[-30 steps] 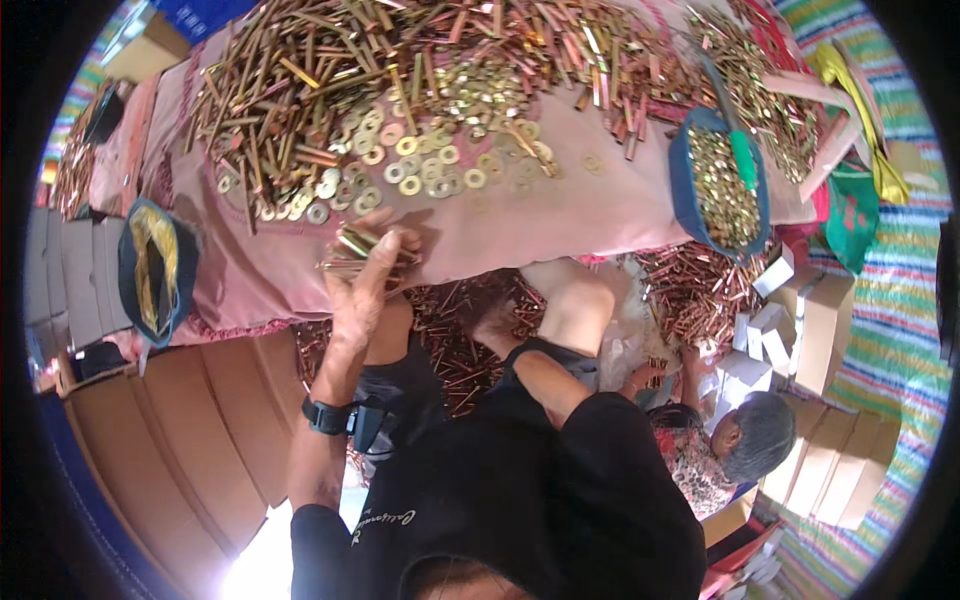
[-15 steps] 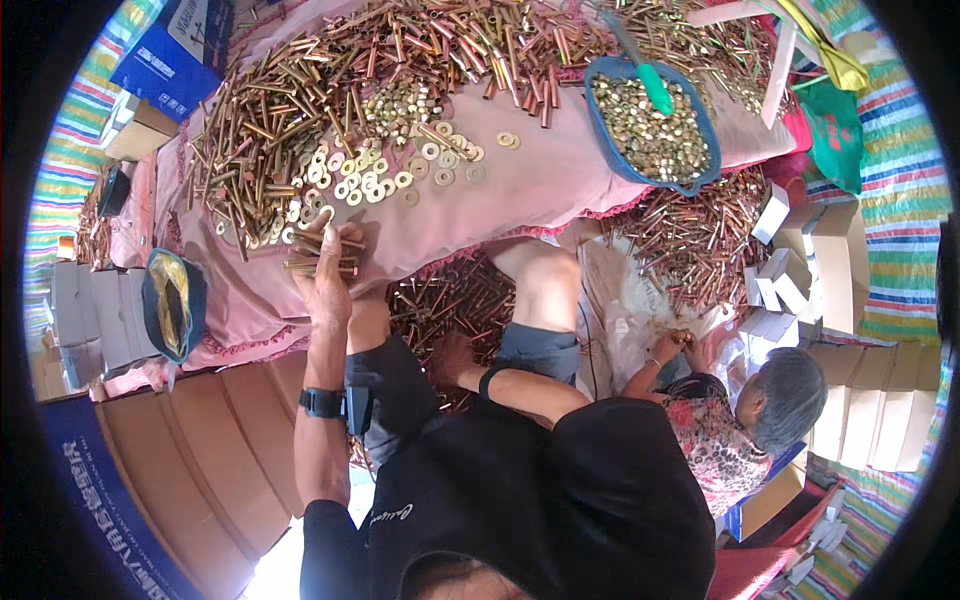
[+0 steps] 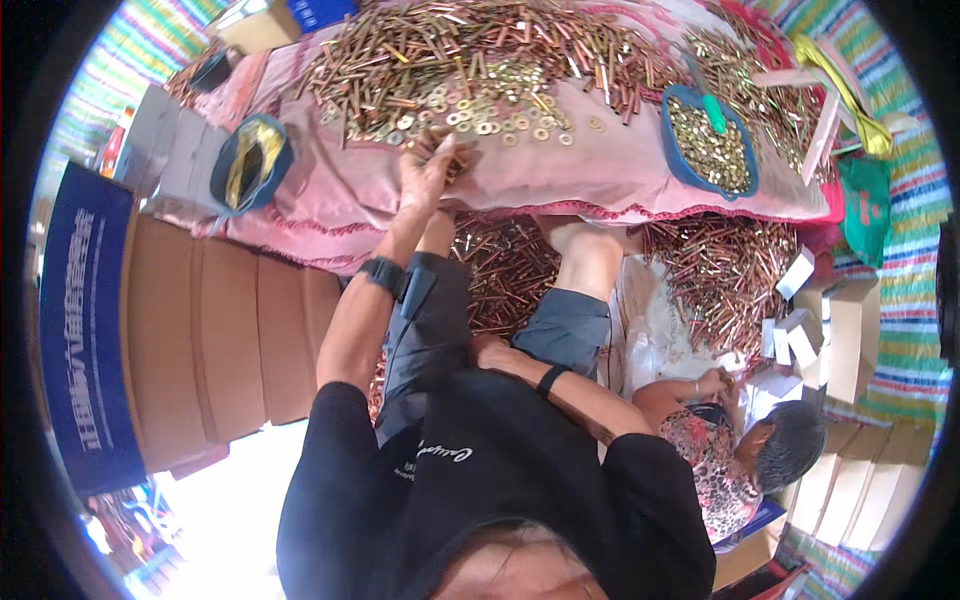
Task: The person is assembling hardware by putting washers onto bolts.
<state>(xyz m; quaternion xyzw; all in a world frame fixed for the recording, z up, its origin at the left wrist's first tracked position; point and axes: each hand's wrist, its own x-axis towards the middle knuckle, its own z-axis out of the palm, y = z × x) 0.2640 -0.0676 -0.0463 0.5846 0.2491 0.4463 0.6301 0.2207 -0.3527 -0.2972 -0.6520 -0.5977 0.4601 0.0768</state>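
My left hand [image 3: 424, 182] is closed around a bunch of metal tubes [image 3: 455, 160] above the near edge of the pink cloth. Just beyond it lie scattered flat washers [image 3: 487, 128], some silvery, some brassy. Behind these spreads a large heap of long brass-coloured tubes [image 3: 400, 58], with small nuts [image 3: 505, 78] among them. My right hand [image 3: 490, 352] rests low at my lap, between my thighs; its fingers are too hidden to read. Below the cloth's edge, between my knees, is another pile of coppery tubes [image 3: 500, 280].
On the right, a blue basin [image 3: 672, 170] holds nuts and a green-handled scoop [image 3: 714, 114]. A second blue basin [image 3: 222, 182], lined with yellow, stands left. Cardboard boxes [image 3: 230, 330] line the left side. A co-worker [image 3: 715, 450] sits at the right, hands together, near small white boxes [image 3: 797, 335].
The whole view has shifted, so the table appears farther right. My right hand has drawn back from the pile between my knees toward my lap. My left hand still holds the tubes.
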